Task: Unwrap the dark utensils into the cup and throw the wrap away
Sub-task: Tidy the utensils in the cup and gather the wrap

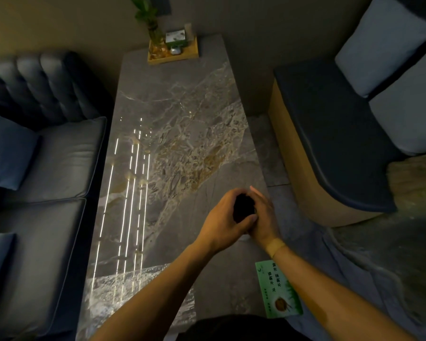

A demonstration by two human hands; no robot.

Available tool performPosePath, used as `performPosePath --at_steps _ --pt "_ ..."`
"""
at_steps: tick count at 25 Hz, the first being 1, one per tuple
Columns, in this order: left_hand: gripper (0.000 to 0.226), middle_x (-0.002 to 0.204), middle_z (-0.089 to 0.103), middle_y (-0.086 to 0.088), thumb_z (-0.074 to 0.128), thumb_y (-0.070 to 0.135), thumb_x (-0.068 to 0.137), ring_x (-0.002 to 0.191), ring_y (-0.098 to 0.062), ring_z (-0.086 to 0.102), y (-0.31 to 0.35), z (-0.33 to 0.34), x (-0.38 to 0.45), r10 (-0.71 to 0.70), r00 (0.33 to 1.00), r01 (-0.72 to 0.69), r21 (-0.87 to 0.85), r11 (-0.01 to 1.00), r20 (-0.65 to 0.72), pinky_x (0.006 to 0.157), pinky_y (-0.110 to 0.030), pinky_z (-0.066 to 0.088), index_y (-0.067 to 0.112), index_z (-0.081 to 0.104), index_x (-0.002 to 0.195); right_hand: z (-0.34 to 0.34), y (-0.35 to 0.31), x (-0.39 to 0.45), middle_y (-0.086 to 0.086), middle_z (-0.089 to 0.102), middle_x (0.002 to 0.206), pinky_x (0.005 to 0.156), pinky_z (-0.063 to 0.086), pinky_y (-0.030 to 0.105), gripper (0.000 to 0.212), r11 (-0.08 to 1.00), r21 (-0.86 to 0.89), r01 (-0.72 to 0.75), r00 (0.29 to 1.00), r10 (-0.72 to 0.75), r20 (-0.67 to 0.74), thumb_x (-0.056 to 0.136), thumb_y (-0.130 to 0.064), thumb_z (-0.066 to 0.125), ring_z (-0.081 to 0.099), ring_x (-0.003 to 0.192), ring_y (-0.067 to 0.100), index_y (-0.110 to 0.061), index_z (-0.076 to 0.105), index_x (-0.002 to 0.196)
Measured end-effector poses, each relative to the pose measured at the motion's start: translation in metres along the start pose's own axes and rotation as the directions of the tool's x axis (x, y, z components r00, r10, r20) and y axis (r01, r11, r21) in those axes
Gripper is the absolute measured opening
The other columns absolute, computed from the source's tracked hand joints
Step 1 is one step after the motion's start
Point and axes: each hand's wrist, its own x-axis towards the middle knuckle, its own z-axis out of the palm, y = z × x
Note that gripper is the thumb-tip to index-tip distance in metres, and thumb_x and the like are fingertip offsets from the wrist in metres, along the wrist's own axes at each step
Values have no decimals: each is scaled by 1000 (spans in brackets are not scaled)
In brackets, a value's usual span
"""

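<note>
Both my hands meet over the right side of the marble table (172,119). My left hand (221,225) and my right hand (263,215) are closed together around a small dark bundle (242,206), which shows only as a black shape between the fingers. I cannot tell whether it is the wrapped utensils or the wrap alone. A pale rim peeks out just under my hands; it may be the cup, mostly hidden.
A green printed card (278,289) lies at the table's near right edge. A wooden tray (174,49) with a plant vase and a small box stands at the far end. A dark sofa (42,156) runs along the left, a bench seat (330,134) on the right.
</note>
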Motion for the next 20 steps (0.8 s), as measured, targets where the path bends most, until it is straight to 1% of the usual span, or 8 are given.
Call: performPosePath --at_steps 2,4,6,9,12,14,16,20 --pt "60 130 53 7 66 43 83 111 -2 49 -5 1 -1 -24 999 23 31 999 29 92 -25 48 35 36 134 2 5 -2 16 51 140 103 44 53 70 997 -75 -15 999 18 36 68 -50 45 46 129 35 -9 56 124" --pt "63 133 51 8 65 43 83 114 -2 49 -8 4 -4 -37 999 36 26 999 38 95 -28 50 35 34 137 4 10 -3 13 50 142 107 38 57 58 980 -191 52 997 -39 70 71 -40 59 38 138 32 -10 57 121" --pt "66 137 48 9 65 42 84 117 -1 47 -11 9 -7 -54 998 55 -13 998 35 97 -25 47 35 31 140 5 19 -4 8 48 145 111 32 58 56 947 -264 181 983 -167 76 72 -26 71 30 143 30 -10 55 124" --pt "67 138 49 8 67 39 84 120 -2 48 -11 19 -11 -78 997 78 -63 995 2 97 -20 44 32 32 141 7 24 -6 6 45 149 113 29 58 53 919 -321 229 973 -213 86 77 -21 69 24 146 30 -11 55 126" --pt "55 127 54 9 66 38 85 109 2 51 -8 25 -11 -80 994 75 -57 995 -72 89 -16 46 34 39 132 4 19 -4 0 49 145 115 22 59 42 913 -345 218 976 -209 62 83 -23 61 23 146 25 -15 58 123" --pt "47 120 56 12 64 41 86 101 5 52 -5 25 -9 -59 991 54 -45 998 -122 83 -10 45 34 42 127 4 14 -2 -1 56 137 115 20 62 41 930 -299 215 975 -224 4 81 -27 56 29 144 25 -16 60 121" --pt "44 114 55 17 61 45 86 98 6 52 -5 23 -8 -48 988 42 -47 998 -146 78 -5 43 36 42 124 5 12 -2 1 59 134 114 21 63 44 929 -299 216 972 -233 -22 79 -28 57 33 142 27 -16 60 121" --pt "44 118 56 12 60 45 87 99 3 52 -12 20 -6 -53 993 53 -3 999 -106 80 -11 44 36 41 126 10 16 -3 0 43 149 117 16 59 54 926 -351 139 988 -106 111 80 -25 65 16 148 24 -17 50 132"
